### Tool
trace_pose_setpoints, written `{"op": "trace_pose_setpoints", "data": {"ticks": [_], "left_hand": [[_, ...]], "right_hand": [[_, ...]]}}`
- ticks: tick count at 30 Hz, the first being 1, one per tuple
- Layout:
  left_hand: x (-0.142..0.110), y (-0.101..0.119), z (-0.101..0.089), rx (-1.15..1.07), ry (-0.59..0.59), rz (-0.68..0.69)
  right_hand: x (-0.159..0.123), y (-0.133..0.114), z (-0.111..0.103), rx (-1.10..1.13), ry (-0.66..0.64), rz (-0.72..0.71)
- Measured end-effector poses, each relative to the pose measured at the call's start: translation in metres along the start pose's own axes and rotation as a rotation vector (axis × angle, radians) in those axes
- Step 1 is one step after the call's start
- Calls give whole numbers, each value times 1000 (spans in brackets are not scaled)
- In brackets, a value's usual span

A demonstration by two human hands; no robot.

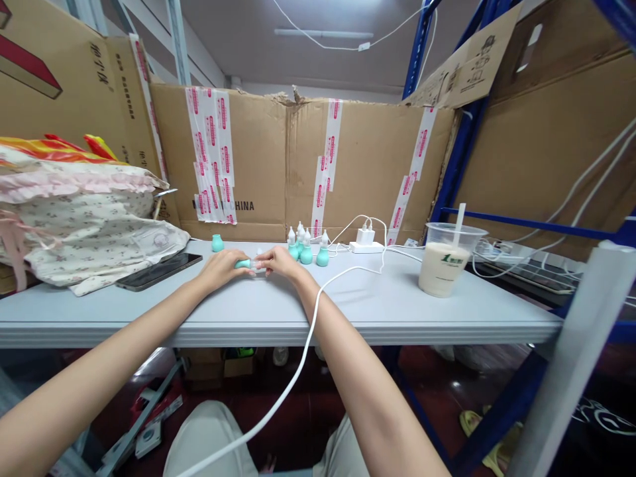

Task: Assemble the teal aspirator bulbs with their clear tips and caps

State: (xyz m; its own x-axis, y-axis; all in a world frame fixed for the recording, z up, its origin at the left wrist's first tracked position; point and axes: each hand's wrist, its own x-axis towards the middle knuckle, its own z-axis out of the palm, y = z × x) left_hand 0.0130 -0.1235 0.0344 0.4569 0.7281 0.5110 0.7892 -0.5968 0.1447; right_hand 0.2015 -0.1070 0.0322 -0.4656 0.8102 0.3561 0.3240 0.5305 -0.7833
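Note:
My left hand (226, 268) is closed around a small teal squeeze bulb (243, 264), lying sideways just above the tabletop. At the bulb's open end, my right hand (277, 260) pinches a clear plastic nozzle (255, 266); whether the two parts are joined I cannot tell. Right of my hands stands a group of several teal bulbs with clear pointed nozzles (306, 254), upright, with another such bulb (322, 254) at its right side. A teal bulb without a nozzle (217, 243) stands behind my left hand. Some clear plastic behind my fingers is partly hidden.
A black phone (159, 271) and a floral cloth bag (89, 225) lie at left on the grey table (377, 308). At right stands a drink cup with a straw (444, 265). A white cable (298, 371) crosses my right forearm from a power strip (366, 247). Cardboard (258, 159) walls the back.

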Motion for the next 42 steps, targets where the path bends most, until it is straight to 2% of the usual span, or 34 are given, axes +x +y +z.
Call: {"op": "trace_pose_setpoints", "data": {"ticks": [9,14,18,21,23,27,29,31,34,36,39,42], "left_hand": [[-1,5,-1,96,-7,79],[-2,5,-2,208,-41,194],[0,2,-1,175,-7,166],[4,2,2,73,39,53],[8,2,5,-90,75,-35],[14,5,9,-751,174,-166],[16,9,10,-1043,152,-245],[15,14,12,-1190,77,-280],[15,18,14,-1261,-24,-236],[16,16,16,-1270,-22,-233],[21,2,19,-1181,136,-341],[24,-17,22,-964,311,-415]], "right_hand": [[-3,-4,2,26,50,-22],[-5,-5,4,68,20,22],[-5,-4,8,116,103,13],[-3,-5,11,114,187,-4],[-1,-7,13,119,231,-1],[4,-13,16,126,380,-14],[5,-13,20,-1,386,-40],[6,-12,25,-138,331,-80],[8,-8,30,-183,326,-111],[8,-6,30,-155,377,-117],[7,-6,26,-73,432,-126],[4,-7,21,-53,472,-126]]}}
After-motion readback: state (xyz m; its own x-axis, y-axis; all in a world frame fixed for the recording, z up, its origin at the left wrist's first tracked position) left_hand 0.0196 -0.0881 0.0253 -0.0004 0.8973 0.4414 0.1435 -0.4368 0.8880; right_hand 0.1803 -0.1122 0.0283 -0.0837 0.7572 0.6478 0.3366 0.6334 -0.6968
